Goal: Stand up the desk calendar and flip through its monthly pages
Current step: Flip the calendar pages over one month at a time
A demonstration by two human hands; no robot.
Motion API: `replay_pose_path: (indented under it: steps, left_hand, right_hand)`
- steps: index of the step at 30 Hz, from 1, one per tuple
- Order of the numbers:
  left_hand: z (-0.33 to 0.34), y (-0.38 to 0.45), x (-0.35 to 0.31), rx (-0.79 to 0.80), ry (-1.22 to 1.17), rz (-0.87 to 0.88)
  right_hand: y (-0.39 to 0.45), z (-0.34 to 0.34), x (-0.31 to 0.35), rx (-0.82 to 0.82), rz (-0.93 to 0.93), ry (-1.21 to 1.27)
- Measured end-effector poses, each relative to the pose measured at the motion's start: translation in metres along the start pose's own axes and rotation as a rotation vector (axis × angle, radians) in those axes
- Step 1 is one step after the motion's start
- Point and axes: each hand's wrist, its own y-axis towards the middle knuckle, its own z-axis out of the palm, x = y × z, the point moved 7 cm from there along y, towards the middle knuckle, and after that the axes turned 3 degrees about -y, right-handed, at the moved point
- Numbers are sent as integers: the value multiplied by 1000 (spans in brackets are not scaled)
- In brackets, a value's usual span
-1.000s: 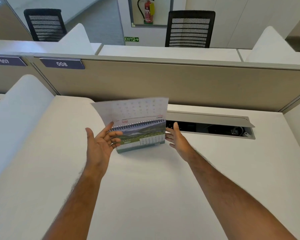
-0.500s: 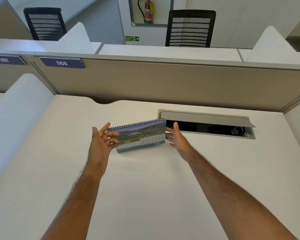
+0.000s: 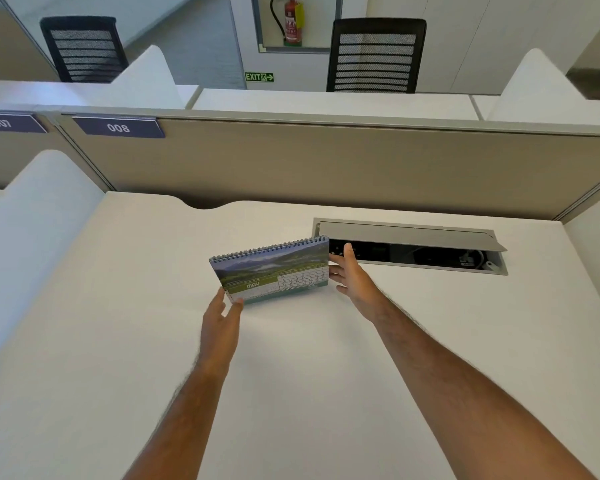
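A spiral-bound desk calendar (image 3: pixel 274 270) stands upright on the white desk (image 3: pixel 291 375), its front page showing a green landscape and the word MAY. My left hand (image 3: pixel 220 322) is at the calendar's lower left corner, thumb and fingertips pinching the bottom edge of the front page. My right hand (image 3: pixel 352 278) rests against the calendar's right edge with fingers spread, steadying it.
An open cable tray (image 3: pixel 413 249) with a raised grey lid is sunk into the desk just right of the calendar. A beige partition (image 3: pixel 326 161) with a label 008 closes the far side. A white curved divider (image 3: pixel 32 220) borders the left.
A page that was lifted over the spiral one second ago has dropped behind. My left hand has moved from the calendar's left side down to its lower left corner. The right hand stayed.
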Motion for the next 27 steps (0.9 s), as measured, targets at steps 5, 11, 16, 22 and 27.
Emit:
replay_pose_path:
  steps: [5, 11, 16, 22, 27]
  left_hand:
    - [-10, -8, -2, -91, 38, 49]
    - [-26, -11, -3, -187, -36, 60]
    - [-34, -10, -1, -189, -115, 63]
    - [-31, -8, 1, -166, -86, 51]
    - [-25, -8, 1, -101, -49, 21]
  right_hand:
    - [-1, 0, 0, -6, -1, -3]
    - [-1, 2, 0, -30, -19, -19]
    - [-2, 3, -1, -35, -14, -17]
    - [-3, 3, 0, -43, 0, -30]
    - [-2, 1, -1, -43, -7, -28]
